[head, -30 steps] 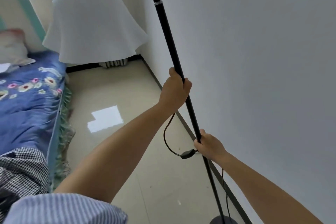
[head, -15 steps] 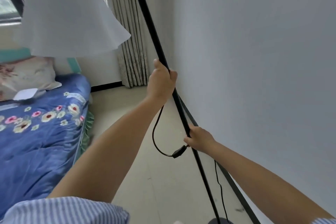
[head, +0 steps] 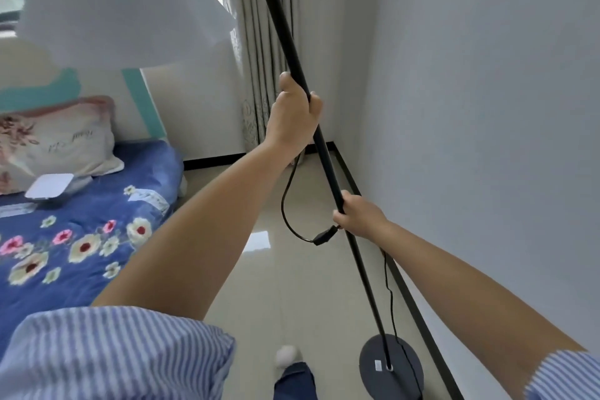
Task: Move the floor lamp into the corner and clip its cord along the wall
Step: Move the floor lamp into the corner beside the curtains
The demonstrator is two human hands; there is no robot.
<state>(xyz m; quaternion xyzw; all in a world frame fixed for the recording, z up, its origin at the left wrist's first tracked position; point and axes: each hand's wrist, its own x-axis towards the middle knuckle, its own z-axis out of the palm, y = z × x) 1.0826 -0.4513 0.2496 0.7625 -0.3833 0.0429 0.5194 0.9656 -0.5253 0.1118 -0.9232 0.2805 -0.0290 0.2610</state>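
Our left hand high on the black lamp pole, our right hand lower (gripping pole and cord), round base beside the wall.

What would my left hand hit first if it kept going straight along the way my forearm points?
Probably the curtain hanging in the corner: the left hand, closed around the lamp pole, points up and away toward it. Nothing else shows in between, though depth is hard to judge.

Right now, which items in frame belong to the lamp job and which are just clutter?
Job:
lamp pole, held by left hand and right hand
lamp base
lampshade
cord with inline switch
corner wall

Not the job:
bed
pillow
white box
curtain
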